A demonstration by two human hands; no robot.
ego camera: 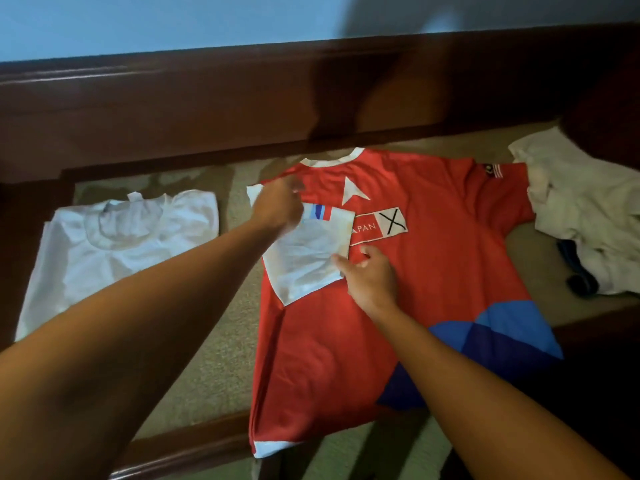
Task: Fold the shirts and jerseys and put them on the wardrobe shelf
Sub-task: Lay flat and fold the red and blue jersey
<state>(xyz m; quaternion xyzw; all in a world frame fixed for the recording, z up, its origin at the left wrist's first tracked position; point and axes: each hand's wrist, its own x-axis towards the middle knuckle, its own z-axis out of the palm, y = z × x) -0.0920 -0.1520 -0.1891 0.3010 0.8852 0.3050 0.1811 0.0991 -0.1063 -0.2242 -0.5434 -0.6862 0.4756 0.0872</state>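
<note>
Two hands are at work on one red jersey [398, 271], laid flat on a beige surface inside a dark wood frame [207, 109], prob. a bed. Collar is pointed away from the person, toward the far rail; hem is nearest the camera and hangs past the near rail. Long axis is thus run collar-to-hem, front to back, tilted slightly. Left sleeve [308, 258] is seen already turned in over the chest, white inside showing, partly covering the printed logo.

Left hand [277, 206] is placed at the shoulder end of that fold; image is blurred there, so whether fingers are pinching cloth or merely pressing cannot be told. Right hand [372, 278] is laid on the chest just beside the sleeve's lower corner, fingers loosely spread, nothing pinched as far as can be seen.

Step in hand, as judged: side fold being set. Recommended: crease to be kept parallel to the long axis, sleeve smoothed flat before the opp. side is brought over, both folds matched in width.

Folded white shirt [117, 244] is noted to the left, well apart from the jersey. Unfolded pale garments [585, 216] are heaped at right, touching the jersey's other sleeve.
</note>
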